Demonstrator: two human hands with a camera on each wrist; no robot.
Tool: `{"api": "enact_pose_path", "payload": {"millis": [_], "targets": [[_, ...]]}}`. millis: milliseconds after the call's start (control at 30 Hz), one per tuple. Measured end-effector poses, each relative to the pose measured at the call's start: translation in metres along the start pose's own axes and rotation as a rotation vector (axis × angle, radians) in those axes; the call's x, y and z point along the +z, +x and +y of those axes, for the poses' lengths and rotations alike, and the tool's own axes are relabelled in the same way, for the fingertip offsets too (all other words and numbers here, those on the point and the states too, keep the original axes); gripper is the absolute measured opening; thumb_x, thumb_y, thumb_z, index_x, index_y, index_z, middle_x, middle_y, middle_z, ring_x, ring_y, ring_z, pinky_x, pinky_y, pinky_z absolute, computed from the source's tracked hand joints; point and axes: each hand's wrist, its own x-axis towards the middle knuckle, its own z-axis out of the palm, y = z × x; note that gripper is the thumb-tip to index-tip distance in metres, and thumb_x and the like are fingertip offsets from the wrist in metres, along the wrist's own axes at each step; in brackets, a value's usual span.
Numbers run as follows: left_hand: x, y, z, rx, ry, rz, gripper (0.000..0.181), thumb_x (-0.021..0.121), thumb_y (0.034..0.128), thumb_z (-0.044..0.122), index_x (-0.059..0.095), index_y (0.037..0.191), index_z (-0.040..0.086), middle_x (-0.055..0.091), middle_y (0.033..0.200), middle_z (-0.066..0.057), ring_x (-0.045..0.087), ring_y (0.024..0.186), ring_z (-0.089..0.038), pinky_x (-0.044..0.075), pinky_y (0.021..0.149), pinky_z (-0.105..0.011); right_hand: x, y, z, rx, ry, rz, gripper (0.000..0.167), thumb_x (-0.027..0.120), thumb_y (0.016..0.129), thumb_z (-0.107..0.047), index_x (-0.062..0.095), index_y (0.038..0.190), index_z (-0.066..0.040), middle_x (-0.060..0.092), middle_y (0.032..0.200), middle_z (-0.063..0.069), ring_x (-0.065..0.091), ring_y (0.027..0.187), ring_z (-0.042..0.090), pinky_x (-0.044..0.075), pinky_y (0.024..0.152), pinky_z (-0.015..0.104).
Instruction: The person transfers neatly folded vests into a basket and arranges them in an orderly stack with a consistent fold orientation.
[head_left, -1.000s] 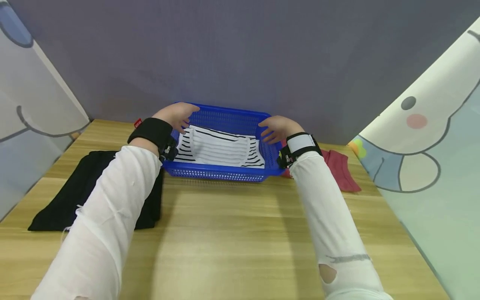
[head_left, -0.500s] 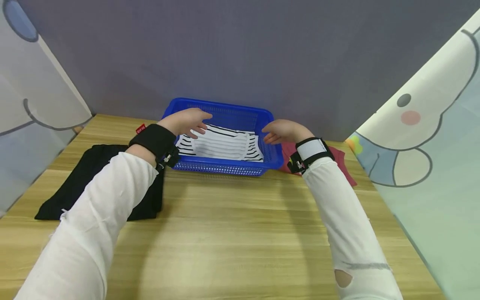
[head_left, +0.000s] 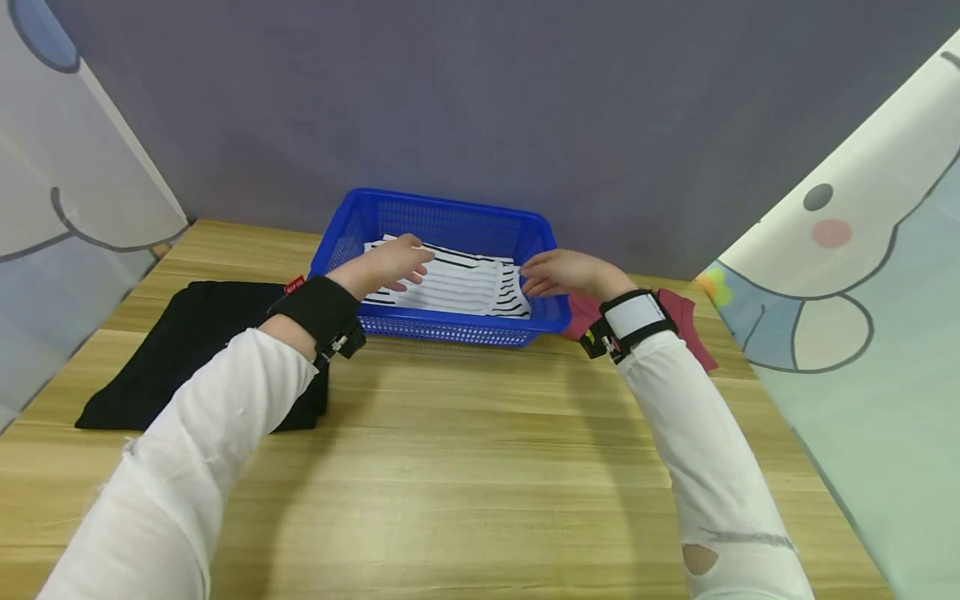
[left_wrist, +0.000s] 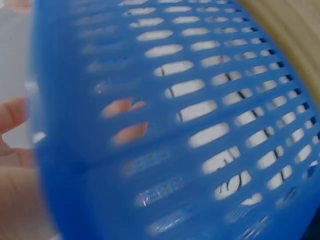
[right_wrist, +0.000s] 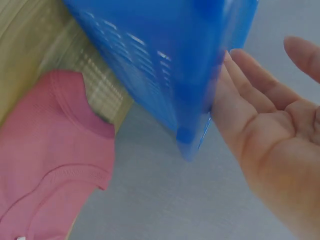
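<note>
A blue perforated plastic basket (head_left: 450, 327) stands on the table against the grey back panel. Inside it lies a folded white garment with black stripes (head_left: 457, 283). My left hand (head_left: 386, 265) reaches over the basket's left front part, its fingers loosely bent above the garment. In the left wrist view, fingertips show through the holes of the basket wall (left_wrist: 165, 90). My right hand (head_left: 573, 273) is at the basket's right end, fingers relaxed over the rim. The right wrist view shows that palm (right_wrist: 265, 135) with spread fingers against or very near the rim (right_wrist: 195, 100). Neither hand grips anything.
A folded black garment (head_left: 187, 350) lies left of the basket, partly under my left forearm. On the right, a red-pink garment (head_left: 686, 329) lies partly behind my right wrist. A small red tag (head_left: 295, 284) shows by the left wristband. The grey panel (head_left: 480, 108) rises behind.
The head view has shifted slightly. My left hand has moved from the basket's left rim rightward and toward me. My right hand has moved slightly toward me. The striped garment stays in the basket.
</note>
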Motion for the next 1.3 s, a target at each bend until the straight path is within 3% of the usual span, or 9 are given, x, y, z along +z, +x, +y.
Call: {"api": "enact_pose_path", "payload": {"millis": [233,367,600,733,900,1033,1167,1300], "targets": [[0.017,0.003,-0.016,0.042,0.027,0.041,0.06,0.033,0.103,0.025,0.005,0.151,0.002,0.042,0.141,-0.024,0.045,0.128,-0.034,0.037,0.105,-0.047,0.018,-0.003,0.009,-0.09,0.006,0.071,0.044,0.035,0.103,-0.015,0.036,0.14,0.008,0.048,0.132,0.031,0.05,0.122,0.037,0.039,0.106,0.043],[0.021,0.004,-0.024,0.07,-0.014,0.062,0.063,0.034,0.1028,0.026,0.001,0.151,0.004,0.042,0.142,-0.024,0.045,0.128,-0.034,0.034,0.107,-0.046,0.026,-0.005,0.014,-0.163,-0.008,0.147,0.039,0.04,0.102,-0.016,0.044,0.133,0.008,0.054,0.124,0.029,0.055,0.115,0.036,0.044,0.101,0.043],[0.03,-0.001,-0.03,0.166,0.091,0.212,0.062,0.037,0.101,0.028,0.009,0.152,0.005,0.045,0.137,-0.023,0.047,0.123,-0.034,0.039,0.099,-0.048,0.035,-0.011,0.029,-0.247,0.108,0.277,0.037,0.043,0.101,-0.016,0.048,0.128,0.009,0.056,0.122,0.029,0.057,0.113,0.035,0.044,0.1,0.044],[0.035,-0.006,-0.033,0.211,0.124,0.285,0.055,0.036,0.1014,0.029,0.021,0.15,0.008,0.049,0.135,-0.02,0.052,0.116,-0.033,0.043,0.091,-0.046,0.048,-0.011,0.037,-0.33,0.076,0.426,0.029,0.045,0.1,-0.013,0.057,0.118,0.007,0.062,0.112,0.025,0.062,0.104,0.034,0.049,0.095,0.043],[0.041,-0.01,-0.036,0.271,0.145,0.378,0.043,0.035,0.1016,0.029,0.04,0.141,0.011,0.055,0.128,-0.016,0.055,0.111,-0.031,0.045,0.089,-0.045,0.066,-0.011,0.044,-0.493,-0.054,0.644,0.02,0.051,0.096,-0.007,0.067,0.102,0.003,0.068,0.089,0.02,0.066,0.081,0.028,0.053,0.073,0.027],[0.045,-0.013,-0.039,0.367,0.127,0.5,0.035,0.038,0.1007,0.026,0.055,0.126,0.008,0.061,0.118,-0.013,0.058,0.104,-0.03,0.045,0.089,-0.045,0.075,-0.01,0.052,-0.629,-0.043,0.793,0.017,0.052,0.094,-0.002,0.068,0.096,0.004,0.068,0.078,0.019,0.065,0.07,0.021,0.046,0.061,0.016],[0.053,-0.016,-0.046,0.546,0.147,0.662,0.027,0.042,0.0997,0.017,0.065,0.109,0.005,0.066,0.107,-0.014,0.061,0.097,-0.03,0.047,0.086,-0.045,0.085,-0.007,0.068,-0.732,-0.011,0.983,0.016,0.052,0.092,0.005,0.068,0.092,0.005,0.068,0.072,0.018,0.062,0.064,0.012,0.04,0.055,0.012],[0.061,-0.018,-0.051,0.722,0.19,0.782,0.024,0.044,0.0969,0.006,0.067,0.097,0.001,0.068,0.099,-0.016,0.063,0.089,-0.029,0.048,0.078,-0.043,0.092,-0.01,0.072,-0.793,0.054,1.089,0.015,0.049,0.089,0.012,0.064,0.091,0.013,0.066,0.073,0.025,0.06,0.067,0.006,0.041,0.058,0.01]]}}
